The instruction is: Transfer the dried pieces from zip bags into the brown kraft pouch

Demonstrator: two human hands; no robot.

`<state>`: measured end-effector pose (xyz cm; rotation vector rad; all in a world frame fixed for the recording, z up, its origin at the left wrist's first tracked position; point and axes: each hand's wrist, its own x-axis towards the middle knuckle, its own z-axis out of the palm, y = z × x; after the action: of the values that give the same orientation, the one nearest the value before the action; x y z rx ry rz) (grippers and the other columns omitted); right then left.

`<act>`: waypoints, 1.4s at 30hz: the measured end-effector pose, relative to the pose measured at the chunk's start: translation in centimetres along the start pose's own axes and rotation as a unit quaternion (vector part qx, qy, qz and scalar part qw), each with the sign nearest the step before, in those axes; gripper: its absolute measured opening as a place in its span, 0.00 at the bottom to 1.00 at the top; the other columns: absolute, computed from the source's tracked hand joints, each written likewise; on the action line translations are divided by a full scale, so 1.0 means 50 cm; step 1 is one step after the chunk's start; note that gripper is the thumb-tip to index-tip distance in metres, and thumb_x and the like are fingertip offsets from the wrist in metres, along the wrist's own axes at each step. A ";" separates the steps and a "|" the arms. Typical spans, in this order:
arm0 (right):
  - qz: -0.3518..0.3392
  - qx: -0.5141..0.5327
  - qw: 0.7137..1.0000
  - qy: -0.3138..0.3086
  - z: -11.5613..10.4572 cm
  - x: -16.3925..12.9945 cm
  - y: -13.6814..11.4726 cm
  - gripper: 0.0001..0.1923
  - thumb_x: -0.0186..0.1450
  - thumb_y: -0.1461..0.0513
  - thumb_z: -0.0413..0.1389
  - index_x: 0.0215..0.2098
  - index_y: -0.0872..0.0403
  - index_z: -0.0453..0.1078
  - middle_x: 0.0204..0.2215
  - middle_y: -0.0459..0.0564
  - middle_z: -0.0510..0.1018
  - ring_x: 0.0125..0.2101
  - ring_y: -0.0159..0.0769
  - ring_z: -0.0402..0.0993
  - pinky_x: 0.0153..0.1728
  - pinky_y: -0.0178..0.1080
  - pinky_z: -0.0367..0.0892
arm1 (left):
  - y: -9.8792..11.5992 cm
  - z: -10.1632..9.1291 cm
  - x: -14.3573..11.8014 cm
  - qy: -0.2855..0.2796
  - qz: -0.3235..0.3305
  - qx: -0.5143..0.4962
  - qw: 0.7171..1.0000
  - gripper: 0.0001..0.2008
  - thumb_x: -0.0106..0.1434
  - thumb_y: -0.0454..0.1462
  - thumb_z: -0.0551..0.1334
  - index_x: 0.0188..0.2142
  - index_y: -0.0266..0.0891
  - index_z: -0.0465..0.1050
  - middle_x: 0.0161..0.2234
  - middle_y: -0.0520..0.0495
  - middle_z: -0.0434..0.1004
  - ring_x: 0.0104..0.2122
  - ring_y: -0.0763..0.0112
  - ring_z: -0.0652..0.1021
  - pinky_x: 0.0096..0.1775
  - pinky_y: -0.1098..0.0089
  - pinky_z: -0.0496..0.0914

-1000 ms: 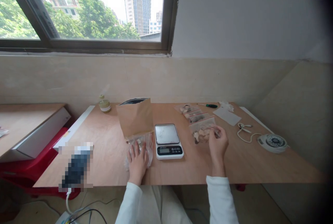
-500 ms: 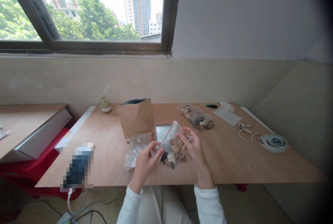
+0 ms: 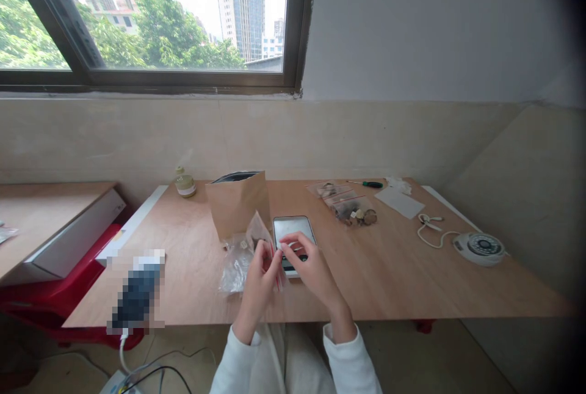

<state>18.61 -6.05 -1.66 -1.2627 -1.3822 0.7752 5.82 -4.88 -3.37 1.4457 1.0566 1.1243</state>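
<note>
A clear zip bag point(image 3: 257, 227) with a red seal line is tilted to the left in front of me. My left hand point(image 3: 260, 275) pinches it near the seal. The fingertips of my right hand point(image 3: 314, 266) close on the seal edge, right against the left fingertips. What the bag holds is mostly hidden by my fingers. Just behind my hands lies a flat kitchen scale point(image 3: 295, 225), partly covered by the right hand. Beside my left hand is a crumpled pile of clear plastic bags point(image 3: 234, 269).
A brown paper pouch point(image 3: 240, 204) stands open behind the plastic bags. Farther right lie filled zip bags point(image 3: 345, 203), a green-handled screwdriver point(image 3: 372, 184), a white sheet point(image 3: 400, 203) and a white round device point(image 3: 480, 248) with its cable. A bottle point(image 3: 185, 184) stands back left; a blurred phone-like object point(image 3: 137, 293) lies front left.
Both hands have moved left with the zip bag, which has turned so its pieces no longer show clearly. My right hand has shifted to the seal, and more of the scale is uncovered.
</note>
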 end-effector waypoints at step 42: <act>-0.001 0.050 0.983 0.177 0.031 0.000 -0.048 0.09 0.64 0.56 0.54 0.38 0.54 0.67 0.36 0.51 0.76 0.33 0.35 0.74 0.34 0.37 0.72 | -0.097 0.012 0.003 0.115 -0.118 -0.423 0.891 0.28 0.60 0.56 0.55 0.50 0.41 0.72 0.47 0.44 0.76 0.45 0.62 0.76 0.41 0.67 0.72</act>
<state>16.49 -6.29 0.23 -1.2511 -1.0452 0.5773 6.13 -4.18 -8.21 0.4871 0.7128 1.3552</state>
